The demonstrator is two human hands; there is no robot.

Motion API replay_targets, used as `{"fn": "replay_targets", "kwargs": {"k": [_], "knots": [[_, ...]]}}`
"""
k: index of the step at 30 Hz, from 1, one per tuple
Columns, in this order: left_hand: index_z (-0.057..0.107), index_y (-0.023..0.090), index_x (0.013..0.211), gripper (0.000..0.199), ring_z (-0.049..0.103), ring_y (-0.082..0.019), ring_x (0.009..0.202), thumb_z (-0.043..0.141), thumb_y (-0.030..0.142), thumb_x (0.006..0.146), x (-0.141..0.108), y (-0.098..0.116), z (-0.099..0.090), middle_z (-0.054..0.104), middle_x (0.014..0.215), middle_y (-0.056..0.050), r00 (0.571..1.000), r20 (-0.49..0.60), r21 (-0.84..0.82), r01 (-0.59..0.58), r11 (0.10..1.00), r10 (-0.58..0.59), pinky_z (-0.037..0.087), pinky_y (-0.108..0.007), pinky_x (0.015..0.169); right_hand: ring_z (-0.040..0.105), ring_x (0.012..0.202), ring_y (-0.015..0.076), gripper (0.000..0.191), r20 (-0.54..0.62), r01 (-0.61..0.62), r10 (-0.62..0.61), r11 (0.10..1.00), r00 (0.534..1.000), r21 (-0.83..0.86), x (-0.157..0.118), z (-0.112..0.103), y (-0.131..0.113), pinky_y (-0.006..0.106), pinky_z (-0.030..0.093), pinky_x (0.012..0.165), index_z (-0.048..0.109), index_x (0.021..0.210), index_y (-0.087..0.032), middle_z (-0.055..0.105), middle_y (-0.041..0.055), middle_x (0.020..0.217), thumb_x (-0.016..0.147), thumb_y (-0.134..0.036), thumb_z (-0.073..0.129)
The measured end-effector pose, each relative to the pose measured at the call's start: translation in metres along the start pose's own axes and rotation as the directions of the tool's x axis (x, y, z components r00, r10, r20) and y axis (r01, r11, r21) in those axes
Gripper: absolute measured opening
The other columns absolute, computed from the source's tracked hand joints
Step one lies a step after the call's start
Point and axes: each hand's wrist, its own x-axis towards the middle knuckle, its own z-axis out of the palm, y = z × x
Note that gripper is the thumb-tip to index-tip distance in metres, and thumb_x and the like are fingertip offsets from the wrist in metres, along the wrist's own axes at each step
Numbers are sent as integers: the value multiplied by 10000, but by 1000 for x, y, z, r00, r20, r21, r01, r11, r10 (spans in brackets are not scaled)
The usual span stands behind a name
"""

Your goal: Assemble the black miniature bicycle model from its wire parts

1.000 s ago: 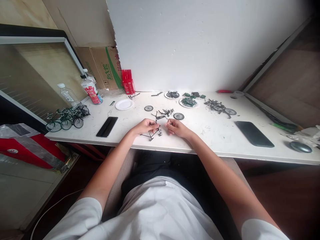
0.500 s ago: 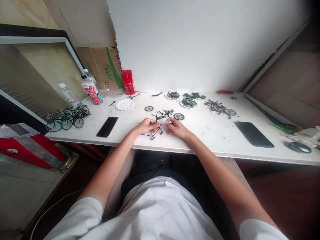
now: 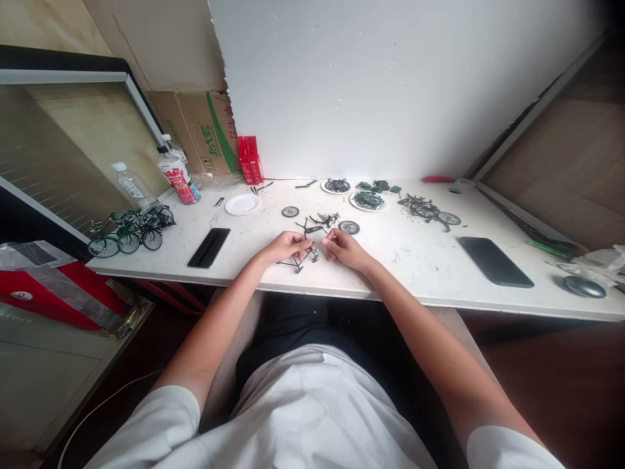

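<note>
Near the table's front edge my left hand (image 3: 288, 247) is closed, thumb and fingers pinching a small dark model bicycle frame (image 3: 299, 267), which partly shows below the fingers. Close on its right is my right hand (image 3: 343, 247), its fingertips pressed together near the frame. Whatever it pinches is too small or hidden to name. Just beyond the hands lie a dark bicycle part (image 3: 313, 229) and several small pieces (image 3: 328, 219). One spoked wheel (image 3: 290, 212) rests farther back to the left, another wheel (image 3: 349, 227) to the right.
Model bicycles (image 3: 127, 240) stand at the left, behind a phone (image 3: 209, 247). Farther back are a paper plate (image 3: 243, 204), black parts (image 3: 336, 185) and green parts (image 3: 370, 199) on plates, and a pile of parts (image 3: 426, 210). A dark phone (image 3: 495, 262) and mouse (image 3: 584, 286) lie right.
Both hands keep almost the same place and grip. My right fingertips have shifted very slightly; the parts on the table stay put.
</note>
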Motion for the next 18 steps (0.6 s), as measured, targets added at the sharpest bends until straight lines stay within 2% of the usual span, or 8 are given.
{"fn": "replay_targets", "kwargs": {"k": [9, 12, 18], "knots": [[701, 119, 937, 536, 590, -111, 624, 746, 650, 882, 3, -6, -1, 647, 724, -25, 1000, -8, 2, 9, 1000, -9, 481, -246, 605, 576, 543, 173, 530, -77, -8, 0, 995, 997, -102, 2, 5, -8, 344, 478, 659, 486, 790, -252, 566, -30, 534, 979, -742, 558], [709, 116, 962, 545, 592, -111, 626, 752, 652, 875, 3, -6, -1, 649, 731, -26, 1000, -12, 1, 16, 1000, -16, 485, -245, 605, 572, 561, 172, 488, -80, -31, 25, 997, 996, -78, 1, 6, -8, 343, 482, 666, 496, 849, -249, 575, -31, 557, 987, -713, 563], [705, 112, 917, 562, 586, -108, 640, 765, 667, 852, -1, 3, 3, 638, 731, -24, 1000, -16, -10, 18, 1000, -18, 482, -240, 615, 564, 607, 147, 313, -15, -27, 28, 998, 999, 63, -1, 2, -6, 323, 497, 663, 522, 971, -233, 550, -55, 683, 954, -513, 661]]}}
